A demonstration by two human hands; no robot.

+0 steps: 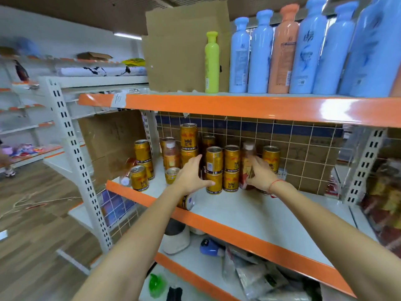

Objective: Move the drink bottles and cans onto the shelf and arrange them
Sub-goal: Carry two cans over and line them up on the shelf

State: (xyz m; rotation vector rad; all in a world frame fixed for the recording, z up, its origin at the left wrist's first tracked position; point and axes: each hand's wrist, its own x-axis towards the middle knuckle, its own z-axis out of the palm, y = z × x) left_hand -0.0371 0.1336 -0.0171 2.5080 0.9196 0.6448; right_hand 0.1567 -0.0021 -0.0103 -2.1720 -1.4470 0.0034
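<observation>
Several gold drink cans stand on the middle shelf [267,216], many stacked in twos. My left hand [191,175] reaches to a two-can stack [214,165]; its fingers are straight beside the stack and its thumb touches the lower can. My right hand [260,173] grips a tea bottle [248,156] with a pale cap, upright between a second can stack [231,168] and a single can [271,156]. Another tea bottle [171,155] stands further left by a taller stack [188,136]. One can [187,202] lies on its side at the shelf's front edge under my left wrist.
More gold cans [142,161] stand at the shelf's left end, with a clear bottle [125,179] lying beside them. The upper shelf [238,106] holds tall blue, orange and green bottles [260,55] and cardboard [180,51]. The lower shelf carries bags and clutter.
</observation>
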